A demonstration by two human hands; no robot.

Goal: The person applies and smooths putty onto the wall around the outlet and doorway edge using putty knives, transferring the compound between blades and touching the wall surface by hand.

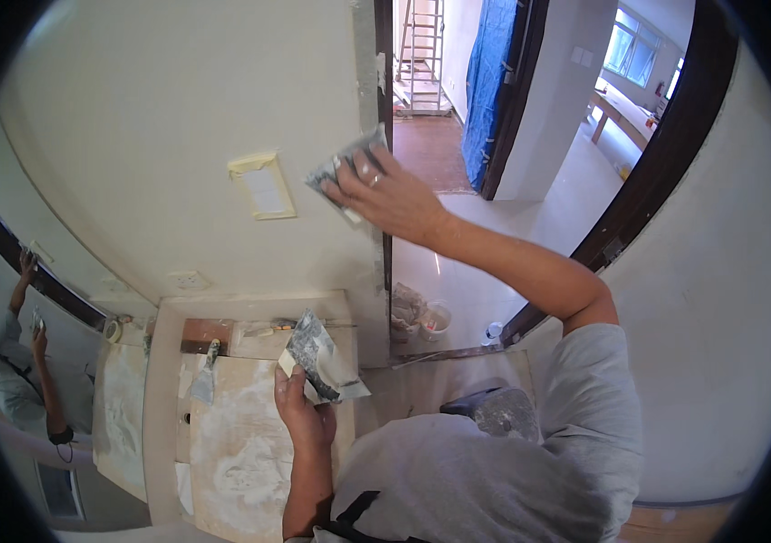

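Against the pale wall (186, 90), close to the door frame, my right hand (403, 201) grips a wide putty scraper (322, 174) with fingers spread over its back. The blade is smeared grey and white and tilted. Lower down, my left hand (299, 407) holds a second wide scraper (315, 351) by its handle end, blade upward, with pale filler on it. Left of the right hand, a wall plate (263, 190) is edged with yellow tape. Whether the right scraper's whole edge touches the wall I cannot tell.
A dusty board (249, 452) below carries a putty knife (202, 385) and a brown block (207, 337). A mirror (50, 362) stands left. Through the doorway are a white bucket (437, 319), a blue sheet (485, 81) and a ladder (421, 45). Dark door frames rise nearby.
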